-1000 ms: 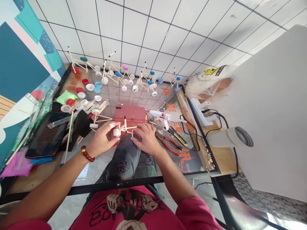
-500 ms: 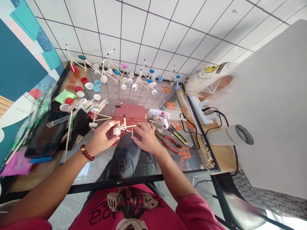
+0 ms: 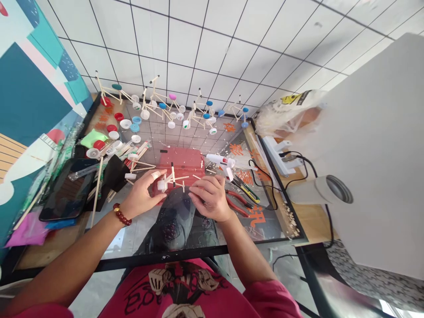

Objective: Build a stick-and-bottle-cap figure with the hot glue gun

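My left hand has its thumb and fingers closed round the white bottle-cap end of a small stick-and-cap model. This model has pale wooden sticks, one upright with a black-tipped crossbar, and a short cross stick at its right end. Just right of it, my right hand is closed, thumb against curled fingers, apart from the model. A thin stick end shows by its fingertips; whether it is gripped is unclear. Under the model lies a red translucent case on the glass tabletop.
Several finished stick-and-cap models line the back edge. Loose bottle caps, sticks and a black phone lie left. A white glue gun, red-handled pliers, a cutter knife and a power strip are right.
My right hand has drawn back from the model's right end, towards me and to the right, and its fingers have curled in. My left hand stays at the cap end.
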Demonstrator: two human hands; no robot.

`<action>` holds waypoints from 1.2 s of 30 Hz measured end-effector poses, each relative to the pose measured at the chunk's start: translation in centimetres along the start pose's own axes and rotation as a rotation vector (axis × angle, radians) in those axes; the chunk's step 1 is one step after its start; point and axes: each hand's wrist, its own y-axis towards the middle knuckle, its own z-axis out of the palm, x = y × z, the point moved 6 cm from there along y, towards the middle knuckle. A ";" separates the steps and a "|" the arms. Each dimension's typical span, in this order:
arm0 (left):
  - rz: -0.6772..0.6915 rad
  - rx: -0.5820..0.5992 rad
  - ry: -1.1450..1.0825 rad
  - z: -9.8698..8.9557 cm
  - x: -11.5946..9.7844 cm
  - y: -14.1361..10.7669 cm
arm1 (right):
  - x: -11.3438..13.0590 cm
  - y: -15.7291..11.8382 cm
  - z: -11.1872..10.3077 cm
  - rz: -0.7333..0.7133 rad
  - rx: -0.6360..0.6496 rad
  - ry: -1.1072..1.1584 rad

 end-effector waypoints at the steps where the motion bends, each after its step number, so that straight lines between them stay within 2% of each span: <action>1: -0.001 0.001 0.000 0.0 0.0 0.0 | 0.3 0.1 -0.1 -0.021 -0.011 0.004; 9: 0.008 -0.012 -0.001 0.1 0.1 -0.1 | 1.0 0.2 0.4 -0.102 -0.025 0.048; 18: 0.000 -0.030 -0.006 0.1 0.3 -0.1 | 0.8 0.2 0.9 -0.082 0.013 0.035; 27: -0.025 -0.009 -0.048 0.0 -0.2 0.1 | 0.6 -0.1 1.5 -0.047 0.108 0.027; 31: -0.043 0.007 -0.048 0.1 -0.1 0.0 | 0.6 0.2 0.1 -0.027 -0.012 0.026; 36: -0.029 0.014 -0.033 0.1 0.1 -0.1 | 0.5 -0.4 -4.6 0.043 -0.255 -0.049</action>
